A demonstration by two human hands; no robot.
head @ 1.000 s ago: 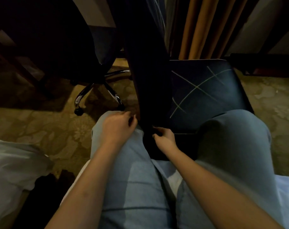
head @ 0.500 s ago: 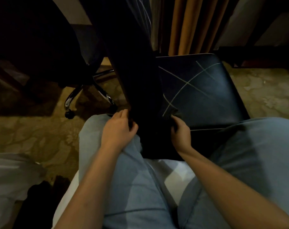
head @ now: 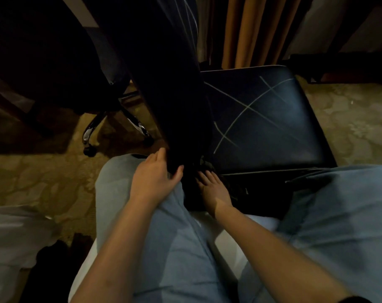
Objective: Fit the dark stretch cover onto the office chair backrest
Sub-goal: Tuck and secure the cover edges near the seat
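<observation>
Down at the foot of the backrest, itself hidden under the cover (head: 174, 88), fabric stretched most of the way and bunched at the hem (head: 204, 166), just beside the rear edge of the seat (head: 273, 127), between the knees (head: 128, 189). Clutching that lower edge with the left hand (head: 154, 179), fingers and thumb curled round the fabric; pressing on the bunched hem with the right hand (head: 214, 188), fingers straight, nothing grasped. Risky from here: could spring back up if let go before tucking under, being stretch fabric; could finish crooked from pulling harder on 1 side; could catch in the gap by the seat, hard to judge in this gloom; might strain a seam if yanked. Counting up: 1 cover, 1 backrest, 1 seat, 2 hands, 2 knees in jeans, 1 other chair (head: 91, 132) off left, 1 curtain (head: 251, 29) behind.
</observation>
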